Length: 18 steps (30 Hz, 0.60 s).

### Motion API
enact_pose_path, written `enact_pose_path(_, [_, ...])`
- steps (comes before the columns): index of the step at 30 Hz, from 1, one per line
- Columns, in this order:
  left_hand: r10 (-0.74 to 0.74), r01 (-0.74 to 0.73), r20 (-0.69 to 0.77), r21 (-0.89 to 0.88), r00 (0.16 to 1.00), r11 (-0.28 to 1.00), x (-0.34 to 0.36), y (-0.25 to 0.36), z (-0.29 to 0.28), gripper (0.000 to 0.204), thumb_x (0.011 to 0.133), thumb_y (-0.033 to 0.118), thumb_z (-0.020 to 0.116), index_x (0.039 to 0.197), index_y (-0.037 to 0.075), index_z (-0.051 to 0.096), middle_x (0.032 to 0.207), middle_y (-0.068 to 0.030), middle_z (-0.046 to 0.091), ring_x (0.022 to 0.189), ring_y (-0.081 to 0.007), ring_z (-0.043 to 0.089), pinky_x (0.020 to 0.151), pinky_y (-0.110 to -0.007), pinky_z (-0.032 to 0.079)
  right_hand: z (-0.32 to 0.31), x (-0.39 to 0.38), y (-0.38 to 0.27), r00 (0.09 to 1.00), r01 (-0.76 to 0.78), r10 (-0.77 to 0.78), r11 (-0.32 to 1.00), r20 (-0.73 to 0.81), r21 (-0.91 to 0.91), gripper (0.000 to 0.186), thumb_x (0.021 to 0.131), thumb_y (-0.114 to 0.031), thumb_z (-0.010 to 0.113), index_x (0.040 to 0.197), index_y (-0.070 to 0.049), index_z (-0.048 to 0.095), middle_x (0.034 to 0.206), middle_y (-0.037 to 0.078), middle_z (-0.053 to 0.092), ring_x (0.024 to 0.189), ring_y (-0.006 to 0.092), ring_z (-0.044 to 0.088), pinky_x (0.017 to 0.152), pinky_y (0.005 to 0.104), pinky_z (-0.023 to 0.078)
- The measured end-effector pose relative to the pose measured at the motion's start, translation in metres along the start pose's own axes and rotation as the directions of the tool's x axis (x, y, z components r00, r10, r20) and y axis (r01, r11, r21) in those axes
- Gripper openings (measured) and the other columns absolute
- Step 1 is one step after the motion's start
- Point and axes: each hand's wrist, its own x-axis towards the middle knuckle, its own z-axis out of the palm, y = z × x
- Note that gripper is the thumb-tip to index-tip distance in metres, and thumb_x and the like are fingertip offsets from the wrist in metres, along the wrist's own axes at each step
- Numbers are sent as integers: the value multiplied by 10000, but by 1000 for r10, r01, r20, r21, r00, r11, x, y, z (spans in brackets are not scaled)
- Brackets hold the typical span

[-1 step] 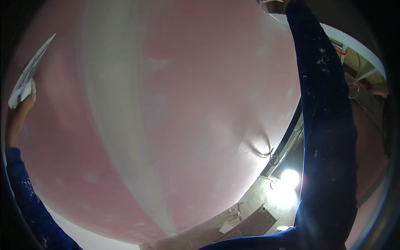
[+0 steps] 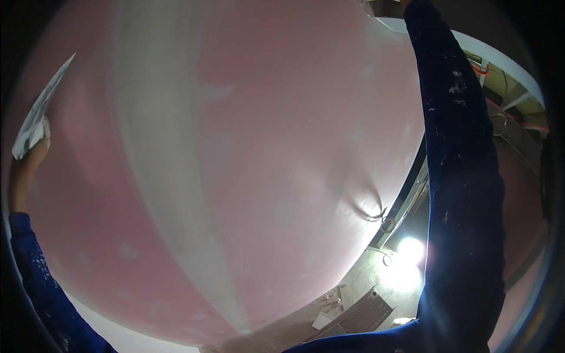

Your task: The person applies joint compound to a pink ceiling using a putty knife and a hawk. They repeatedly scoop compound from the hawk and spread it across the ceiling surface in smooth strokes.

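At the far left my left hand is closed on a flat plate smeared with white compound, like a plasterer's hawk seen nearly edge-on. Behind it spreads a large pink board surface, with a broad whitish band of compound running down it. My right arm, in a dark blue sleeve flecked with white, reaches up to the top edge. Only a sliver of my right hand shows there; its fingers are out of the picture. Beside it, a small pale edge of something is too cut off to name.
A bright lamp shines at lower right. Loops of wire or cable stick out by the board's edge. A perforated metal platform lies below, over a grey floor. At upper right, a white curved edge borders an opening with framing.
My left hand and the plate have dropped very slightly. At the top edge, less of my right hand and of what is beside it shows.
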Motion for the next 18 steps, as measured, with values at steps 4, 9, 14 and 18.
enact_pose_path(4, [79, -65, -20, 400, 997, 914, -3, -3, -10, 469, 960, 294, 666, 1343, 41, 570, 1155, -39, 614, 1058, -143, 588, 941, -306, 482, -11, -2, 13, 996, 85, -83, 978, 19, -190, 401, 973, -240, 660, 1319, -38, 636, 1308, 158, 657, 1187, 325, 627, 939, 518, 541])
enact_pose_path(9, [42, -31, -26, 337, 999, 941, -15, 7, -8, 453, 935, 287, 665, 1317, 66, 560, 1109, -39, 589, 1031, -152, 574, 934, -316, 477, 1, 10, 44, 971, 239, -206, 882, 124, -406, 378, 977, -202, 651, 1303, -11, 652, 1305, 196, 666, 1167, 345, 634, 962, 467, 533])
enact_pose_path(14, [94, 2, -175, 482, 980, 876, -18, 13, 5, 421, 934, 291, 645, 1277, 62, 560, 1080, -33, 578, 972, -135, 560, 888, -297, 475, 22, 27, 59, 924, 381, -316, 707, 216, -596, 467, 971, -256, 677, 1367, -20, 604, 1354, 187, 634, 1200, 338, 607, 1002, 456, 506])
enact_pose_path(18, [49, -15, -111, 287, 993, 958, -17, 23, 9, 381, 932, 289, 645, 1223, 50, 585, 1038, -16, 578, 929, -126, 555, 845, -291, 474, 24, 33, 48, 939, 345, -278, 744, 204, -572, 526, 951, -299, 696, 1390, -29, 587, 1379, 190, 614, 1234, 350, 581, 1034, 464, 476])
